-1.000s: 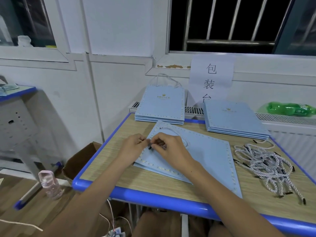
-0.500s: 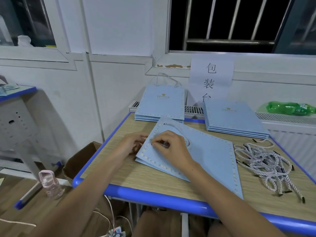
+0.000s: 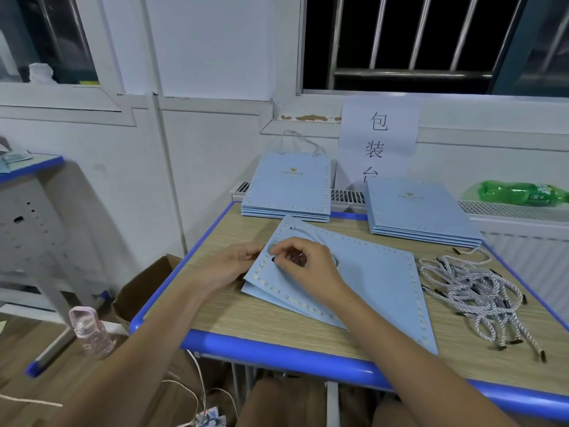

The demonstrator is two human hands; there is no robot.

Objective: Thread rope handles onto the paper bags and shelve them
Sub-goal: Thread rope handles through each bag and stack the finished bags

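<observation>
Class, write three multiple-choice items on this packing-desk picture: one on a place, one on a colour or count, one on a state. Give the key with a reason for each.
1. Where does the rope pile lie?
A. on the desk's right side
B. on the floor
C. on the windowsill

2. What colour is the plastic bottle lying by the wall?
A. red
B. green
C. black

3. What is the right hand doing?
A. resting flat on the bare desk
B. lifting the bottle
C. pinching a rope end at the edge of the bag

Key: 1 A, the loose ropes lie on the desk to the right of the bag being worked on. 2 B, the bottle is clear green. 3 C, the fingers curl round a dark rope tip at the bag's left edge, with the left hand at that same edge.
</observation>
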